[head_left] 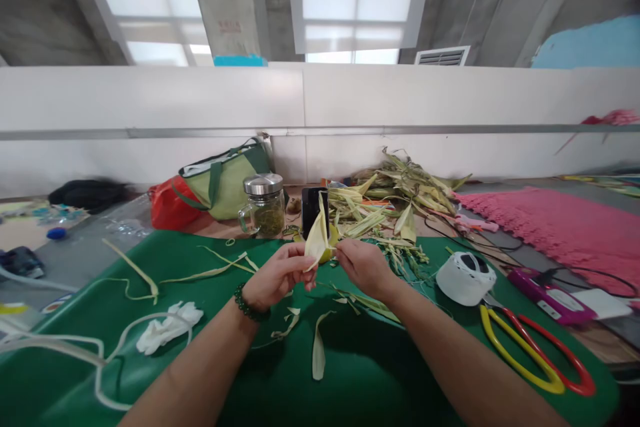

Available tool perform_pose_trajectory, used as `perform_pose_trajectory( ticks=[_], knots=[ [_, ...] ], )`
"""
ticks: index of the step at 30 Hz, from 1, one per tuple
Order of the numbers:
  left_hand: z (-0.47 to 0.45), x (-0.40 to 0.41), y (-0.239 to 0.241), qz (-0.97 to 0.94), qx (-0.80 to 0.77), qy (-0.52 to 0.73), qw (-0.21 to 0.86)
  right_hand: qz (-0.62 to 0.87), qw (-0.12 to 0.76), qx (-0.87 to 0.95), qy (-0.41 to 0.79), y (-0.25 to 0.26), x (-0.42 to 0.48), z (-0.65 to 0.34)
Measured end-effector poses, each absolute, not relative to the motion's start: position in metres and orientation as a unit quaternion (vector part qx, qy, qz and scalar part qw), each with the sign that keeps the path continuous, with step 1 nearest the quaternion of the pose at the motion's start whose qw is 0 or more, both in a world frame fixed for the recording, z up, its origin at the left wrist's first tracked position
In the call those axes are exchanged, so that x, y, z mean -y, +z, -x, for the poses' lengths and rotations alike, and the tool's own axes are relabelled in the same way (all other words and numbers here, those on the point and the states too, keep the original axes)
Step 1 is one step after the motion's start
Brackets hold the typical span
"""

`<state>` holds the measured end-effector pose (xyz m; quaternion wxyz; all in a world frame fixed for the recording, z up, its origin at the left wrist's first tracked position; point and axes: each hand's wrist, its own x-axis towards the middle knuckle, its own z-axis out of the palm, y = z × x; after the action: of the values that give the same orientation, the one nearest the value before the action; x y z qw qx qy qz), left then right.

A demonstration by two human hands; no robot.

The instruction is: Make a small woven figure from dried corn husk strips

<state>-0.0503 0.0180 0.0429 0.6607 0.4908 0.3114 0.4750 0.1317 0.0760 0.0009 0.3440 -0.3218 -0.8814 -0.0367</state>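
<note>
A pale yellow corn husk (317, 237) stands upright between the thumb and fingers of my left hand (286, 267), its pointed tip up. My right hand (364, 267) is close beside it on the right, thumb and fingers pinched together; what lies between them is too small to make out. Behind the husk are a dark phone (309, 208) propped upright and a yellow round object, partly hidden. Below my hands a loose husk strip (318, 347) lies on the green mat (280, 390), with small scraps near my left wrist.
Scissors (530, 347) with red and yellow handles and a white roll (465, 278) lie at right. A husk pile (410, 183), a lidded glass jar (265, 205) and a green bag (225, 183) stand at the back. White tissue (170, 327) and cords (100, 360) lie at left.
</note>
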Motion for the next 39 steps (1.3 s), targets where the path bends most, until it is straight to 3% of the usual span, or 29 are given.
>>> perform_pose_trajectory(
  ticks=[3,14,33,39],
  knots=[
    [0.052,-0.018,0.043,-0.489,-0.295,0.484,0.663,0.305,0.346,0.878,-0.126,0.002,-0.076,-0.132],
    [0.045,-0.010,0.041,-0.501,-0.273,0.529,0.628,0.270,0.362,0.866,-0.215,0.002,-0.076,-0.129],
    [0.055,0.017,0.063,-0.521,-0.134,0.511,0.671,0.322,0.361,0.843,-0.237,0.001,-0.094,-0.139],
    [0.074,0.015,0.061,-0.553,-0.150,0.520,0.634,0.437,0.312,0.832,-0.138,0.005,-0.102,-0.145]
  ],
)
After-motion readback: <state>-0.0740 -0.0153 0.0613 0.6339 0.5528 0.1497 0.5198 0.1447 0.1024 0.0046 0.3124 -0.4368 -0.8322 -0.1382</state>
